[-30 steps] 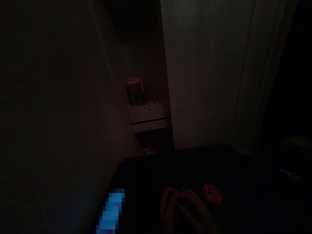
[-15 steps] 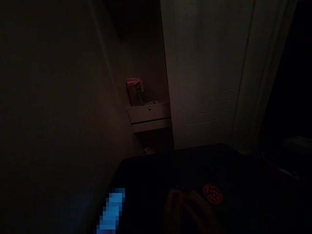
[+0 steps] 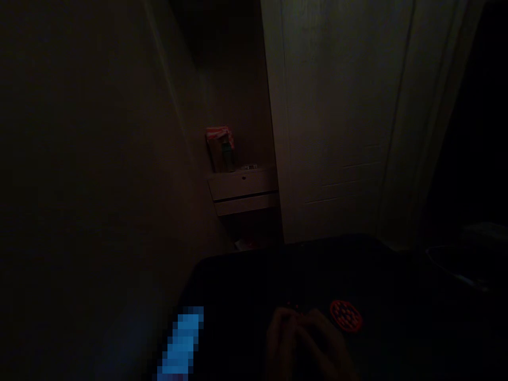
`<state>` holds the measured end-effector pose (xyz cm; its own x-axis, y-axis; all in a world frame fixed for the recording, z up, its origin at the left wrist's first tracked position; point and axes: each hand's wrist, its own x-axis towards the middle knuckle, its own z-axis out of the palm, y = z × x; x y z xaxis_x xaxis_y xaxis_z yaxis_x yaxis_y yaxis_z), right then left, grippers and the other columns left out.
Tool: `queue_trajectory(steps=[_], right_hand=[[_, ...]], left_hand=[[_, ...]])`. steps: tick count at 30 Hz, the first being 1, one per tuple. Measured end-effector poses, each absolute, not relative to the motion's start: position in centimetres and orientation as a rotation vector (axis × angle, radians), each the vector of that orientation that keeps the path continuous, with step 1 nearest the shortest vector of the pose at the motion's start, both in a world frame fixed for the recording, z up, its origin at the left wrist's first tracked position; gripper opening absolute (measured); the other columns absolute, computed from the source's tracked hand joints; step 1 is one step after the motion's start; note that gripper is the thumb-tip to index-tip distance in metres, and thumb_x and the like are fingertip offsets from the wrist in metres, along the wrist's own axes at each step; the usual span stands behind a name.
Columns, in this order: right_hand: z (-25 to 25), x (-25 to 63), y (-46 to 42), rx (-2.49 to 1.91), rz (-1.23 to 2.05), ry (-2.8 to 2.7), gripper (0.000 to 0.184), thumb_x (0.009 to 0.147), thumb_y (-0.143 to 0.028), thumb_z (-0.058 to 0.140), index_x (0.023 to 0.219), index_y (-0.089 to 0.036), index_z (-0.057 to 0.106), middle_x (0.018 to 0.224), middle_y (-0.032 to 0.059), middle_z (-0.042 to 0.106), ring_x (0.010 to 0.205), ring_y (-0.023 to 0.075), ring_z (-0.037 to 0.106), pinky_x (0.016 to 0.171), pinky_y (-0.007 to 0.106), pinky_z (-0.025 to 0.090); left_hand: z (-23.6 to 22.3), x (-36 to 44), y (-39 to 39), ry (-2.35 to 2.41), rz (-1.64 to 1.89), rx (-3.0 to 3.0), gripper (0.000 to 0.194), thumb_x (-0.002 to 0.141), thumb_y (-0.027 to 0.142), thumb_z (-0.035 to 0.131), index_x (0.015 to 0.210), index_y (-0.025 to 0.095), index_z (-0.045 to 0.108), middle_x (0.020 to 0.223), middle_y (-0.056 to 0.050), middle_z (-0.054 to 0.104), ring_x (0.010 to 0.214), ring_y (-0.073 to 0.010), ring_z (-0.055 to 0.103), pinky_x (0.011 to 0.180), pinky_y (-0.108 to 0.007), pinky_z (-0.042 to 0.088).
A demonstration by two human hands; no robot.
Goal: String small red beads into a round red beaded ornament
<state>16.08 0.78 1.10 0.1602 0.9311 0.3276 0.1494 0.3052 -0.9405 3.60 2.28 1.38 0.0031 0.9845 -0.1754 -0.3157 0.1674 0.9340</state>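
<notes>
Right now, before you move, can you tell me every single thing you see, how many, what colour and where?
Round patterned piece: 1, orange-red, on the dark surface, right of the hands
Red specks: at least 2, red, just beyond the fingertips
Dark surface: 1, near black, under the hands
Pixelated patch: 1, blue, lower left
Drawer unit: 1, pale, back centre
Striped bundle: 1, red and white, above the drawers
Door panel: 1, pale, behind the surface
Wall: 1, dim brown, left
Left hand: 1, dim, bottom centre
Right hand: 1, dim, beside it
</notes>
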Motion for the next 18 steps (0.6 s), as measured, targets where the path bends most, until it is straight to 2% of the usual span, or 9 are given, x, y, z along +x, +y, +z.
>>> queue_trajectory(steps=[8, 15, 18], right_hand=[[2.1, 15.9, 0.6, -1.053, 0.802, -1.343, 0.035, 0.087, -0.059, 0.064, 0.085, -0.026, 0.076, 0.086, 0.0054, 0.076, 0.082, 0.0230, 0.072, 0.076, 0.029, 0.059], [0.7, 16.3, 0.5, -1.100, 0.768, -1.323, 0.036, 0.082, -0.060, 0.069, 0.094, -0.028, 0.077, 0.099, 0.0068, 0.078, 0.094, 0.0265, 0.072, 0.082, 0.031, 0.059], [0.7, 16.3, 0.6, -1.103, 0.793, -1.315, 0.031, 0.080, -0.059, 0.070, 0.088, -0.029, 0.076, 0.093, 0.0053, 0.077, 0.090, 0.0259, 0.072, 0.079, 0.030, 0.060]], left_hand=[[1.7, 3.9, 2.2, 1.039, 1.276, 0.816, 0.037, 0.064, 0.051, 0.084, 0.080, 0.021, 0.067, 0.074, -0.003, 0.067, 0.064, -0.0157, 0.058, 0.054, -0.021, 0.039], [0.6, 4.1, 2.5, 1.050, 1.274, 0.831, 0.040, 0.067, 0.055, 0.080, 0.082, 0.021, 0.067, 0.071, -0.002, 0.067, 0.063, -0.0151, 0.058, 0.055, -0.022, 0.039], [0.3, 4.1, 2.5, 1.040, 1.284, 0.808, 0.040, 0.064, 0.054, 0.083, 0.081, 0.021, 0.067, 0.067, -0.001, 0.064, 0.061, -0.0146, 0.057, 0.054, -0.022, 0.039]])
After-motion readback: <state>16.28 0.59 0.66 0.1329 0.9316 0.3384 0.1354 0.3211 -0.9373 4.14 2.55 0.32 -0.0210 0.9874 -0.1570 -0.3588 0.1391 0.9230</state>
